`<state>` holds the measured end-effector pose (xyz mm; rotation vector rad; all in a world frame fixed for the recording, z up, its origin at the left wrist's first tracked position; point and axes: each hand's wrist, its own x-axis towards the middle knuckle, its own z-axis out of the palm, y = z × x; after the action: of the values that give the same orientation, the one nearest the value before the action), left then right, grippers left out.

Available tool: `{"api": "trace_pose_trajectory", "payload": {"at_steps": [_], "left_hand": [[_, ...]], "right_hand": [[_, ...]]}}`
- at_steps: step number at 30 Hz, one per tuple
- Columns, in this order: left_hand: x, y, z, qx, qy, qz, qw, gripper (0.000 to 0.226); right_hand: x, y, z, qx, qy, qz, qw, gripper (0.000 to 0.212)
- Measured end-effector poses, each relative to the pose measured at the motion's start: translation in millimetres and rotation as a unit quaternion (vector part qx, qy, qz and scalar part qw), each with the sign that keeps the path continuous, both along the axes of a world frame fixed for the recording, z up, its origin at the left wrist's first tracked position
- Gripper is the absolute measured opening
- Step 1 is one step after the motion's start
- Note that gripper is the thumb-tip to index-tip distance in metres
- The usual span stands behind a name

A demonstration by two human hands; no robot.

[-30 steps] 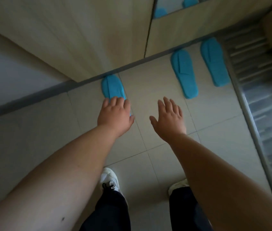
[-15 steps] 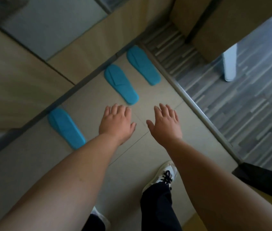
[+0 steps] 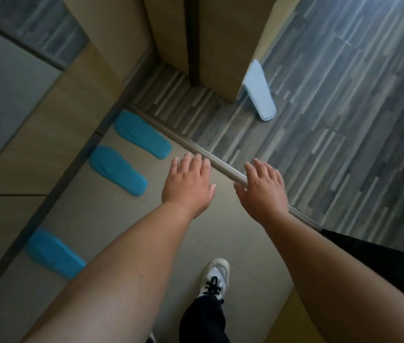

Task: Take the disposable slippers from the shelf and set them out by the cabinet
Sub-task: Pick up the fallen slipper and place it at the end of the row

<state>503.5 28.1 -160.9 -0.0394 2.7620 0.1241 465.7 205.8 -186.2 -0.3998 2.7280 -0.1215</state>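
On the tile floor [image 3: 112, 219], three blue slippers [image 3: 118, 170] lie left of the nearer left hand [image 3: 188, 187]; both hands' fingers are spread and empty.

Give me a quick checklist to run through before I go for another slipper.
1. Left hand free: ok, fingers straight, holding nothing.
2. Right hand free: ok, open and holding nothing.
3. Flat blue disposable slippers by the wooden cabinet: ok, three lie on the beige tile, the far one, the middle one and the near one.
4. Fourth blue slipper to complete two pairs: not ok, none in view.
5. Pale white slipper on the grey wood-pattern floor: cannot tell whether it belongs to this set.
6. Shelf location: cannot tell, not in view.
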Motion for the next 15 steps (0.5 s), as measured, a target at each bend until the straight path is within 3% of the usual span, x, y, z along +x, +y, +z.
{"api": "trace_pose_trajectory", "payload": {"at_steps": [15], "left_hand": [[-140.8, 41.9, -33.3, 0.006, 0.006, -0.083, 0.997, 0.06]], "right_hand": [[-119.4, 61.3, -14.9, 0.005, -0.003, -0.096, 0.995, 0.056]]}}
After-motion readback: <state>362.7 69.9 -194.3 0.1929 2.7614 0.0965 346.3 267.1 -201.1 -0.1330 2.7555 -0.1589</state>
